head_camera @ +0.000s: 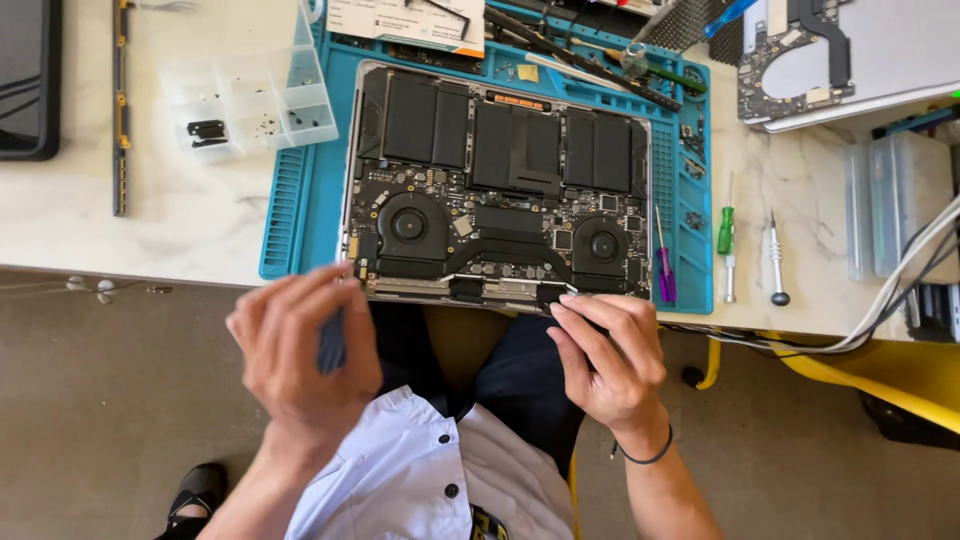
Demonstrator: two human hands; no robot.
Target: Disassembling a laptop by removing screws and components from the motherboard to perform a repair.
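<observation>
Opened laptop [500, 185], base cover off, lies on a blue ribbed mat [300, 200] on the white marbled counter [180, 220], its near edge overhanging. Right hand [608, 352] rests fingertips on that near edge, fingers loosely spread, gripping nothing. Left hand [300, 350], blurred, hovers just near of the mat; cannot tell whether it holds anything. Right: purple, green and silver screwdrivers [727, 245]. Far left: clear compartment tray [250, 95] with small dark parts.
</observation>
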